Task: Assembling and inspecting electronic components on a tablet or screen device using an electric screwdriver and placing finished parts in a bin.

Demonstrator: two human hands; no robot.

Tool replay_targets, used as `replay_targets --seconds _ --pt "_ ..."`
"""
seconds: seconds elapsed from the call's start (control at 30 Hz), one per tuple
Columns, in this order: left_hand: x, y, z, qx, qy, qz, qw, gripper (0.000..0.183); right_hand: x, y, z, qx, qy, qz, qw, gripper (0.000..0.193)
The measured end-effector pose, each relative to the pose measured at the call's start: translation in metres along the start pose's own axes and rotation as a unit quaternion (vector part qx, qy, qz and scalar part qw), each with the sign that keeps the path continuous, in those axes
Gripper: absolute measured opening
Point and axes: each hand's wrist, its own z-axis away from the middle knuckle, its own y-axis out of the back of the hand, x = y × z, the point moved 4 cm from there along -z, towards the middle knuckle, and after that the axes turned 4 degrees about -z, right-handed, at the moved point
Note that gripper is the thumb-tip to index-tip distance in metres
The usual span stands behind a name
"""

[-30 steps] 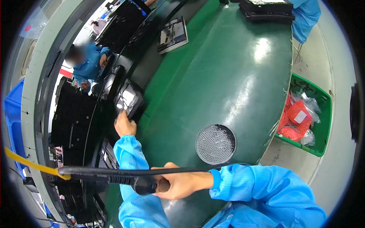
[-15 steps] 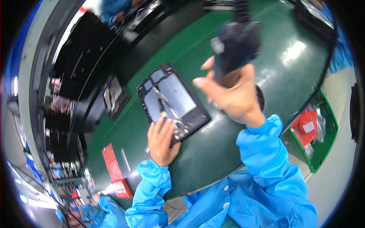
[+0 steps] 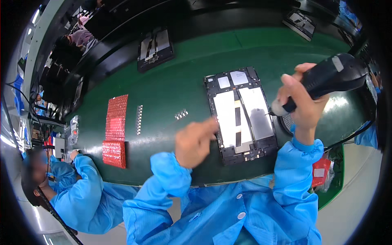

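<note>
An opened black tablet lies on the green table, its pale battery panels and dark ribbon cables showing. Gripped in my right hand is a black electric screwdriver, tilted, its thin tip close to the tablet's right edge; whether it touches, I cannot tell. My left hand is smeared by motion beside the tablet's left edge, a finger reaching toward that edge. Several tiny metallic pieces sit on the table beyond the left hand. Behind my right wrist, a round mesh-topped object is partly hidden.
Red bubble wrap and a strip of small parts lie to the left. Other opened tablets stand at the back left and back right. A green bin is at lower right. A co-worker in blue sits at left.
The screwdriver has come down from a raised position to the tablet's right edge. My left hand has lifted off the tablet's lower end to its left side. The whole view has turned.
</note>
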Motion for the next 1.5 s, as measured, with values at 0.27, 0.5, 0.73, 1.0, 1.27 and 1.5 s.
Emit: replay_targets --seconds 0.27,0.5,0.73,1.0,1.27,1.5 --pt "-0.052 0.011 -0.044 -0.016 0.122 0.022 0.992 0.015 0.017 -0.073 0.011 -0.095 -0.070 -0.001 0.993 0.026" --pt "-0.068 0.008 -0.028 0.033 0.187 0.103 0.976 0.016 0.049 -0.086 0.008 -0.111 -0.046 0.004 0.993 0.023" --pt "-0.077 0.011 -0.021 -0.039 0.264 0.240 0.933 0.013 0.057 -0.086 0.009 -0.102 -0.075 0.016 0.992 0.021" --pt "-0.069 -0.009 -0.035 -0.053 0.282 0.278 0.917 0.015 0.045 -0.087 0.006 -0.095 -0.042 0.018 0.994 0.020" --pt "-0.081 -0.029 -0.042 -0.079 0.266 0.250 0.927 0.014 0.043 -0.099 0.007 -0.117 -0.046 -0.013 0.992 0.024" --pt "-0.078 -0.025 -0.048 -0.096 0.301 0.267 0.911 0.011 0.058 -0.115 0.006 -0.128 -0.056 -0.023 0.990 0.024"
